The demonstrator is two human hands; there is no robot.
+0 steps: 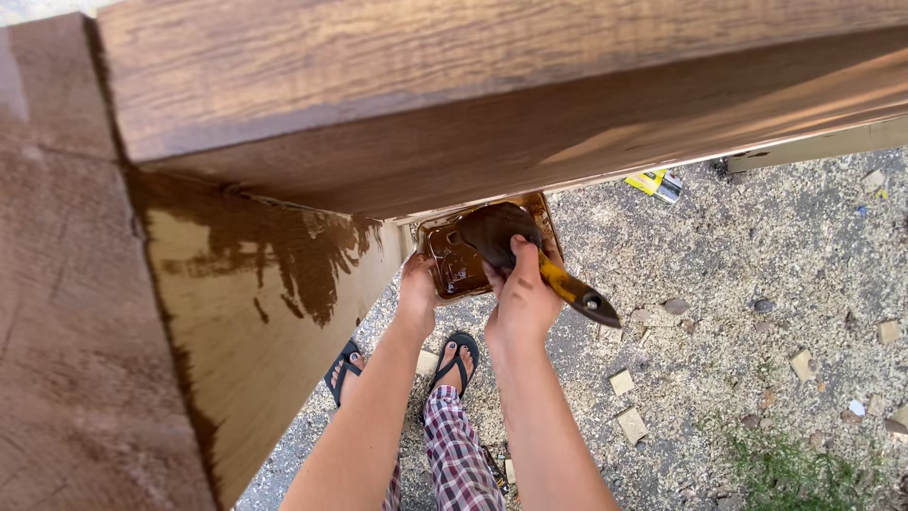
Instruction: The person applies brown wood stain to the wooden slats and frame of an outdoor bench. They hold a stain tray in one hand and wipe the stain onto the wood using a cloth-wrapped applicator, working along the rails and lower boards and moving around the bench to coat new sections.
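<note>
My right hand (pixel 522 293) grips a wide paintbrush (pixel 511 241) with a yellow handle and bristles soaked in dark brown stain. The bristles rest over a shallow tray (pixel 445 265) holding brown stain. My left hand (pixel 417 289) holds the tray by its near left edge, just under a large wooden piece (pixel 473 104). The wood's upper faces are stained brown. A side panel (pixel 255 312) below is only partly coated, with wet patches.
My feet in black flip-flops (pixel 454 355) stand on gravel strewn with sawdust and small wood offcuts (pixel 622 381). A yellow package (pixel 654 183) lies near the wood's far edge. Grass (pixel 804 468) grows at the lower right.
</note>
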